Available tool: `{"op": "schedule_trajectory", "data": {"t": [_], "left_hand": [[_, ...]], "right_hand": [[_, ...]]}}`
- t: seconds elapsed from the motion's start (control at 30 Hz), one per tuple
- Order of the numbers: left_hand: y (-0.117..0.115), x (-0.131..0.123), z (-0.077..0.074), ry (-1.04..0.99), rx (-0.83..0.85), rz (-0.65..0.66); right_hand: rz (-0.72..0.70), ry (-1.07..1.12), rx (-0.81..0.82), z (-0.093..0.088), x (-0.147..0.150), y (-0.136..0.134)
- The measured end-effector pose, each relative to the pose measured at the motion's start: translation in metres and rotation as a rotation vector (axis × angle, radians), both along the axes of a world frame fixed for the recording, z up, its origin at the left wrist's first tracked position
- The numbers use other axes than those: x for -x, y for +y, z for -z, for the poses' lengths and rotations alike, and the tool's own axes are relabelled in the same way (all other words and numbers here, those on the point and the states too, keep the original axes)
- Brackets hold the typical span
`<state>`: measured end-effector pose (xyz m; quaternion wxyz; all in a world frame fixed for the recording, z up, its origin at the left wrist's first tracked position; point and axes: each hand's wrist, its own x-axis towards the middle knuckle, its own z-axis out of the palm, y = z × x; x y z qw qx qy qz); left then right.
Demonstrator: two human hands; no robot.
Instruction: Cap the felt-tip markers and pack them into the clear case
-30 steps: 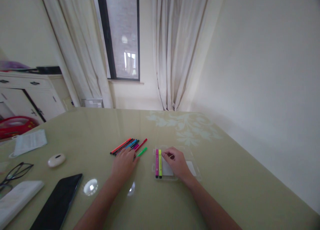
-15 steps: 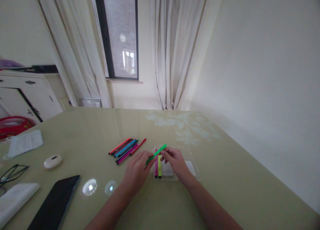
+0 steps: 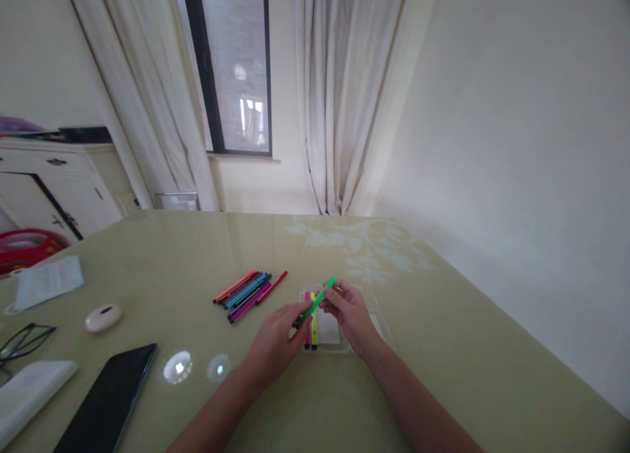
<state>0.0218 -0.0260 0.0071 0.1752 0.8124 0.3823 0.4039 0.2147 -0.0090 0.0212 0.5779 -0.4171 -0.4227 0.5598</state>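
Note:
A green marker pen [image 3: 317, 302] is held slantwise between both hands over a clear plastic case [image 3: 339, 350]. My left hand [image 3: 278, 335] is closed on its lower, darker end. The fingers of my right hand [image 3: 348, 310] pinch it near the bright green upper end. Inside the case lie a pink marker [image 3: 308, 338] and a yellow marker [image 3: 314, 335], side by side at the left; my hands partly hide them. To the left of my hands, several markers [image 3: 245, 295] lie in a loose slanted bunch, with a red marker [image 3: 272, 287] at its right edge.
A black tablet or phone [image 3: 108, 397], a white box-like object [image 3: 32, 400], dark-framed glasses [image 3: 22, 345], a pale rounded case [image 3: 103, 318] and a white face mask [image 3: 50, 281] occupy the table's left side. A wall [image 3: 516, 210] borders the table at right.
The green marker has moved slightly up and to the right, and its tilt is steeper. My left hand has shifted a little right; the right hand has turned around the marker. The bunch stays put.

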Motion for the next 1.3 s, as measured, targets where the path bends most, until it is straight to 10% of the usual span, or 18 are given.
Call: {"op": "schedule_trajectory", "data": {"t": [0.37, 0.77, 1.3], "left_hand": [[-0.003, -0.004, 0.002, -0.021, 0.186, 0.090], [-0.001, 0.000, 0.004, 0.313, -0.147, 0.171], [-0.001, -0.001, 0.006, 0.429, -0.176, 0.214]], "right_hand": [[0.022, 0.028, -0.026, 0.000, -0.002, 0.002], [0.084, -0.343, 0.012, 0.014, -0.021, 0.017], [-0.004, -0.581, -0.068, 0.027, -0.020, 0.015]]}}
